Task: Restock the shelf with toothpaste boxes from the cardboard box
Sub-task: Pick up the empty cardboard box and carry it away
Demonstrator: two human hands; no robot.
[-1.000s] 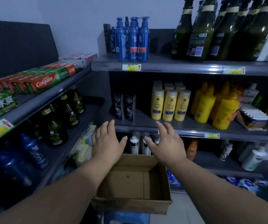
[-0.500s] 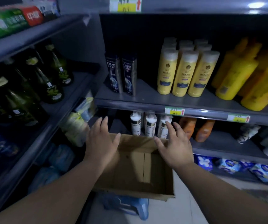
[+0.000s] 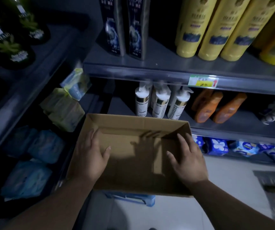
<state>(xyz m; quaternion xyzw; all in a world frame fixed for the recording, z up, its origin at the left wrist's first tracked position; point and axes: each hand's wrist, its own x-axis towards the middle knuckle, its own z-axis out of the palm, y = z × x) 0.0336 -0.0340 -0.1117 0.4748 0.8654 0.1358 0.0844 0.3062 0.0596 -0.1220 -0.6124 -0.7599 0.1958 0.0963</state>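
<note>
An open brown cardboard box (image 3: 133, 123) sits on a blue stool (image 3: 133, 199) in front of the shelves. Nothing lies inside it; only its bare bottom shows. My left hand (image 3: 92, 155) hovers over the box's left side, fingers straight and spread. Over the right side is my right hand (image 3: 188, 158), also spread and holding nothing. Both hands cast shadows on the box floor. No toothpaste boxes are in view.
A grey shelf (image 3: 150, 68) carries dark Clear bottles (image 3: 125, 27) and yellow bottles (image 3: 211, 27). Below stand white pump bottles (image 3: 160, 103) and orange bottles (image 3: 216, 107). Blue packs (image 3: 219, 146) line the bottom right. Green bottles (image 3: 12, 40) and wrapped packs (image 3: 62, 108) fill the left shelves.
The view has tilted down, so the toothpaste shelf is out of sight. Both hands have come down from above the box's far rim to over its inside.
</note>
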